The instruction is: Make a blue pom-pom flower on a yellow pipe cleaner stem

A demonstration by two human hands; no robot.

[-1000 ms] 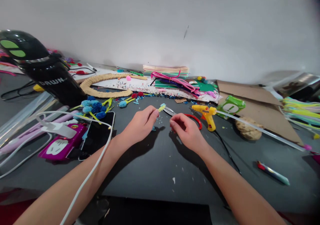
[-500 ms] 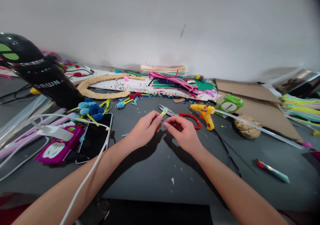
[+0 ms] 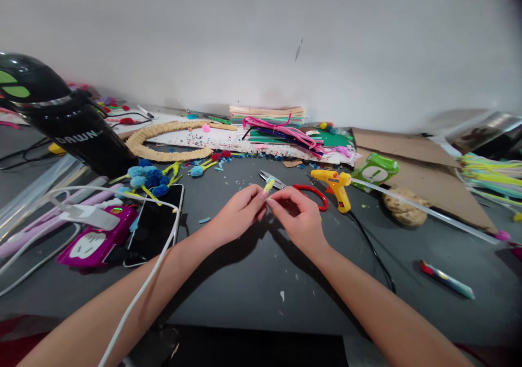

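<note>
Between the thumb and fingers of my left hand (image 3: 243, 210) is a short, fuzzy yellow and light-blue pipe cleaner piece (image 3: 269, 184), its tip pointing up. My right hand (image 3: 299, 215) is closed in a pinch at the lower end of that piece, its fingertips against those of my left hand. What lies inside the fingers is hidden. Just behind my hands, scissors with red handles (image 3: 314, 194) lie on the grey table (image 3: 261, 280). To the right of them stands a yellow glue gun (image 3: 336, 185) with a long clear glue stick in its back.
A black bottle (image 3: 77, 122), a phone (image 3: 157, 225), a purple power bank (image 3: 100, 239) and blue pompom flowers (image 3: 150, 178) are at left. A white cable (image 3: 149, 285) crosses my left forearm. A green packet (image 3: 376, 171), cardboard (image 3: 440, 187) and a pen (image 3: 446, 280) are at right.
My right hand has moved slightly left, and its fingertips now meet the lower end of the pipe cleaner piece. My left hand has hardly moved.
</note>
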